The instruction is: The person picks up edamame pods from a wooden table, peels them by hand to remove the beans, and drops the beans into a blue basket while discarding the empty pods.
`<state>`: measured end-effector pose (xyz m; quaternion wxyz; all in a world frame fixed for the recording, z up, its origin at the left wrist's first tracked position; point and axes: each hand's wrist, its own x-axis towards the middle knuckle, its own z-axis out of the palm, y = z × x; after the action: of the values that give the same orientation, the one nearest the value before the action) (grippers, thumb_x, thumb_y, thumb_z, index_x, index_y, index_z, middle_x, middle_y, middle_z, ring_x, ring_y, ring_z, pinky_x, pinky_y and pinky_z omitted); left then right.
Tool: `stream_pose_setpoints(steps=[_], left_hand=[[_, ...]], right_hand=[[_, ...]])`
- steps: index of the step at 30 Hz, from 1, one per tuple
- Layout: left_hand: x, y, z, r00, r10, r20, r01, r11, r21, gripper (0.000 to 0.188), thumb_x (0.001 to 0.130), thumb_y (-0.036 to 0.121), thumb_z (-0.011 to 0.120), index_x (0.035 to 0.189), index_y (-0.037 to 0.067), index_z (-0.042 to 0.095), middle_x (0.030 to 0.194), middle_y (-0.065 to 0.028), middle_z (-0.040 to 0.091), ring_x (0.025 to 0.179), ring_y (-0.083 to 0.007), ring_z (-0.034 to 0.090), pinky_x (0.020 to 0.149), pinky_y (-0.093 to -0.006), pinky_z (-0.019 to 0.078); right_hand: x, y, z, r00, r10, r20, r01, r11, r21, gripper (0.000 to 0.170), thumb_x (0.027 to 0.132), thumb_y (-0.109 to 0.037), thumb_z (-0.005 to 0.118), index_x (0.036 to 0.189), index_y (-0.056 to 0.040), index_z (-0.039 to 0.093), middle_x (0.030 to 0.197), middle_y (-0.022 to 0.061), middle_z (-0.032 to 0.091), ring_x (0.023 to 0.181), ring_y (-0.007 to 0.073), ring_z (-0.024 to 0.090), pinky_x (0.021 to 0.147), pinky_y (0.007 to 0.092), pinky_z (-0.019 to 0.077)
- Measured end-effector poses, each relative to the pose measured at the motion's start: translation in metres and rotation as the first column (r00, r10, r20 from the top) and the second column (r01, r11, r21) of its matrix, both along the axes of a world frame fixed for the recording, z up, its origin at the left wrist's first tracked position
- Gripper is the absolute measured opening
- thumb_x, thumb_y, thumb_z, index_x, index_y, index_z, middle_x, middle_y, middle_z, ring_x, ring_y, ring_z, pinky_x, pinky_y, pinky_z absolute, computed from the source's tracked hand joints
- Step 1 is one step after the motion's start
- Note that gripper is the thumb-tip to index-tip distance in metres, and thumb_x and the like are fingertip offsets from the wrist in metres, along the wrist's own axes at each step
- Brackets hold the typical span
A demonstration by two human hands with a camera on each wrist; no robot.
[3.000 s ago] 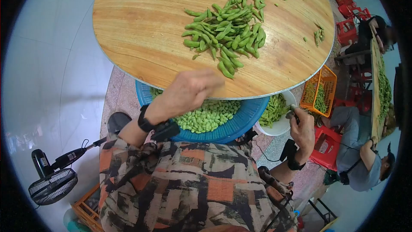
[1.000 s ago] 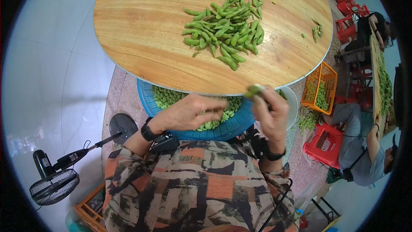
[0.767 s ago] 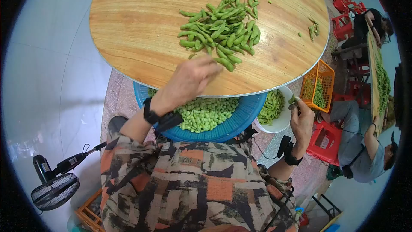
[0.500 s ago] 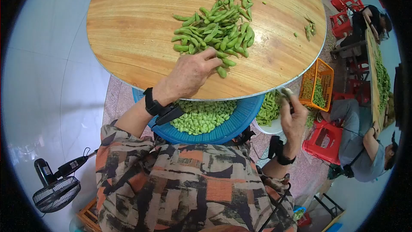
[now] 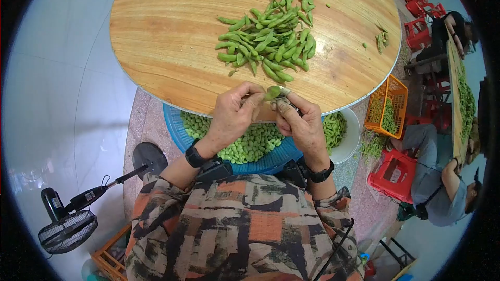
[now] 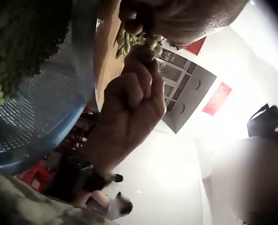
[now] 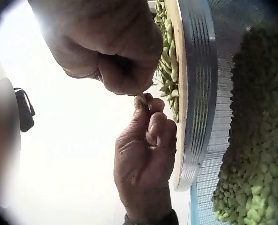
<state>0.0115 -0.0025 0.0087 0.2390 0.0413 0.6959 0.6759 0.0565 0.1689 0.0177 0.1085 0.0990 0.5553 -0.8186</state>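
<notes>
Both hands meet just over the near edge of the round wooden table (image 5: 172, 67). A green edamame pod (image 5: 272, 93) is between them. My left hand (image 5: 232, 114) pinches its left end with thumb and fingertips. My right hand (image 5: 302, 122) grips the other end, its fingers curled; something dark shows along its index finger, and I cannot tell what it is. A heap of edamame pods (image 5: 271, 41) lies on the table beyond the hands. Beneath the hands, a blue basket (image 5: 174, 125) holds many shelled beans (image 5: 245, 145), partly hidden by the tabletop.
A white bucket (image 5: 354, 135) with pods stands right of the basket. Farther right are an orange crate (image 5: 398, 99), a red stool (image 5: 393, 177) and a seated person (image 5: 442, 177) at another table. A black fan (image 5: 67, 229) stands at the left.
My left hand has drawn back from the pod heap toward the body with a pod. The right hand has come in from above the bucket to meet it.
</notes>
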Motion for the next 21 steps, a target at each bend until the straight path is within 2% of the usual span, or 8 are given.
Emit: stream_pose_setpoints(steps=[2, 6, 9, 10, 11, 14, 18, 21], left_hand=[[0.007, 0.006, -0.011, 0.897, 0.085, -0.434, -0.148, 0.982, -0.115, 0.008, 0.093, 0.006, 0.061, 0.096, -0.002, 0.061, 0.076, -0.0121, 0.062, 0.066, -0.0229, 0.060, 0.059, -0.0337, 0.0469], [0.011, 0.011, -0.012, 0.753, 0.091, -0.651, -0.259, 0.951, -0.167, 0.008, 0.092, 0.006, 0.062, 0.095, -0.001, 0.059, 0.073, -0.0125, 0.059, 0.069, -0.0250, 0.061, 0.060, -0.0358, 0.0473], [0.009, 0.008, -0.016, 0.604, 0.031, -0.796, -0.297, 0.936, -0.189, 0.010, 0.098, 0.010, 0.059, 0.092, 0.002, 0.058, 0.077, -0.0030, 0.059, 0.056, -0.0097, 0.052, 0.051, -0.0216, 0.0401], [0.010, 0.005, -0.010, 0.906, 0.137, -0.400, -0.157, 0.987, -0.017, 0.011, 0.098, 0.012, 0.059, 0.094, 0.002, 0.058, 0.076, -0.0036, 0.058, 0.056, -0.0109, 0.053, 0.050, -0.0237, 0.0401], [0.011, 0.002, -0.008, 0.990, 0.095, 0.101, -0.114, 0.972, 0.204, 0.012, 0.099, 0.014, 0.059, 0.095, 0.003, 0.058, 0.075, -0.0043, 0.058, 0.056, -0.0121, 0.053, 0.049, -0.0258, 0.0401], [0.009, 0.000, -0.009, 0.900, -0.117, 0.419, -0.176, 0.783, 0.596, 0.013, 0.100, 0.017, 0.058, 0.098, 0.004, 0.058, 0.073, 0.0004, 0.056, 0.053, -0.0051, 0.046, 0.047, -0.0192, 0.0342], [0.005, -0.001, -0.003, 0.847, -0.220, 0.484, -0.159, 0.764, 0.625, 0.014, 0.099, 0.019, 0.061, 0.101, 0.005, 0.058, 0.071, 0.0006, 0.056, 0.055, -0.0049, 0.049, 0.048, -0.0187, 0.0350], [0.001, 0.000, 0.005, 0.977, -0.121, 0.176, 0.071, 0.961, 0.268, 0.015, 0.095, 0.014, 0.065, 0.103, 0.002, 0.059, 0.078, -0.0025, 0.058, 0.057, -0.0074, 0.053, 0.047, -0.0186, 0.0357]], right_hand=[[-0.001, -0.001, -0.002, 1.000, 0.017, 0.017, -0.017, 0.999, -0.029, 0.020, 0.100, -0.009, 0.054, 0.115, 0.0023, 0.063, 0.063, -0.0056, 0.046, 0.051, 0.0027, 0.038, 0.044, 0.0213, 0.0309], [-0.003, -0.003, -0.011, 0.999, 0.007, 0.035, -0.004, 0.997, -0.077, 0.018, 0.100, -0.009, 0.054, 0.111, 0.0018, 0.063, 0.062, -0.0041, 0.047, 0.051, 0.0033, 0.037, 0.044, 0.0211, 0.0302], [-0.002, -0.003, -0.014, 1.000, -0.002, 0.007, 0.002, 0.998, -0.070, 0.018, 0.100, -0.009, 0.054, 0.111, 0.0021, 0.063, 0.062, -0.0039, 0.046, 0.051, 0.0035, 0.037, 0.045, 0.0208, 0.0293], [-0.001, -0.003, -0.015, 1.000, -0.003, -0.022, 0.001, 0.998, -0.061, 0.018, 0.100, -0.009, 0.054, 0.111, 0.0024, 0.063, 0.062, -0.0040, 0.046, 0.051, 0.0036, 0.037, 0.045, 0.0205, 0.0288], [0.000, -0.002, -0.015, 1.000, -0.003, -0.021, 0.002, 0.998, -0.063, 0.018, 0.100, -0.009, 0.054, 0.111, 0.0024, 0.063, 0.062, -0.0040, 0.046, 0.051, 0.0036, 0.037, 0.045, 0.0205, 0.0288], [0.002, 0.004, -0.013, 0.999, 0.025, -0.031, -0.031, 0.984, -0.178, 0.018, 0.100, -0.009, 0.054, 0.111, 0.0028, 0.063, 0.062, -0.0044, 0.045, 0.051, 0.0034, 0.036, 0.045, 0.0203, 0.0279], [0.003, 0.012, -0.008, 0.998, 0.067, -0.005, -0.067, 0.979, -0.191, 0.018, 0.100, -0.010, 0.055, 0.111, 0.0021, 0.063, 0.063, -0.0047, 0.045, 0.051, 0.0030, 0.036, 0.045, 0.0202, 0.0278], [0.006, 0.009, 0.009, 0.998, 0.046, 0.034, -0.044, 0.998, -0.040, 0.017, 0.100, -0.010, 0.055, 0.109, 0.0012, 0.064, 0.064, -0.0043, 0.047, 0.052, 0.0026, 0.039, 0.045, 0.0206, 0.0294]])
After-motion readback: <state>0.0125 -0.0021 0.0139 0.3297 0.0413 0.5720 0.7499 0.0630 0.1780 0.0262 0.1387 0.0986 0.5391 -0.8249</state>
